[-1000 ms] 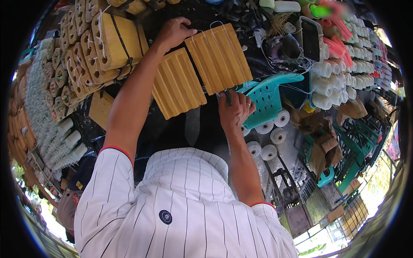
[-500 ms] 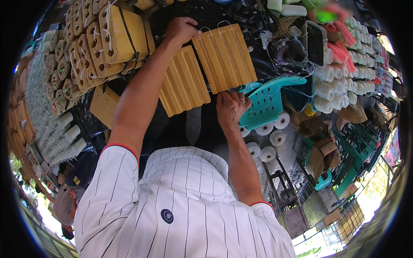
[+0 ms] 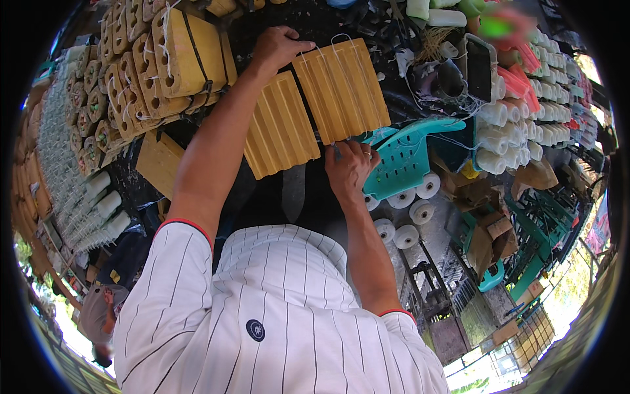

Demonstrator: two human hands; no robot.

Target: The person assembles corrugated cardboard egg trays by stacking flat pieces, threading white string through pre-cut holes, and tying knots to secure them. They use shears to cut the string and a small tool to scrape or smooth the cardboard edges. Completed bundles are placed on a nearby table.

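At a crowded stall tabletop [image 3: 420,230], a person is steadying a ribbed yellow block [image 3: 341,88], tied with white string, beside a second yellow slab [image 3: 279,125]. The left hand [image 3: 279,46] is gripping the block's top corner; the right hand [image 3: 351,167] is closing on a small tool at its lower edge. Keeping the block braced seems key to a clean cut.

Brown cardboard boxes [image 3: 489,240] stand open at the right, below a dark upright phone screen [image 3: 478,69].
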